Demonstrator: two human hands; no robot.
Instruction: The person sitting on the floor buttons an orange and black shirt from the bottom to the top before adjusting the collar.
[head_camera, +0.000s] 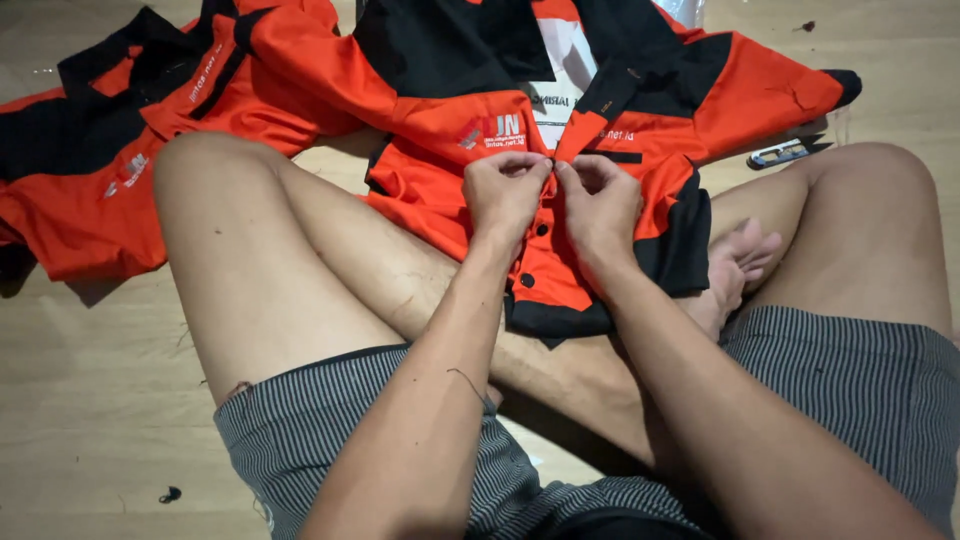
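Observation:
An orange and black shirt (470, 60) lies spread over my crossed legs and the floor. Its front placket with black buttons (535, 255) runs down toward me. My left hand (505, 190) pinches the left edge of the placket near the top. My right hand (600, 195) pinches the right edge right beside it, fingertips of both hands meeting at a button. Both hands are closed on the shirt fabric.
A second orange and black shirt (90, 170) lies on the wooden floor at the left. A small flat tool (785, 152) lies on the floor at the right, past my knee. My bare legs and striped shorts (330, 420) fill the foreground.

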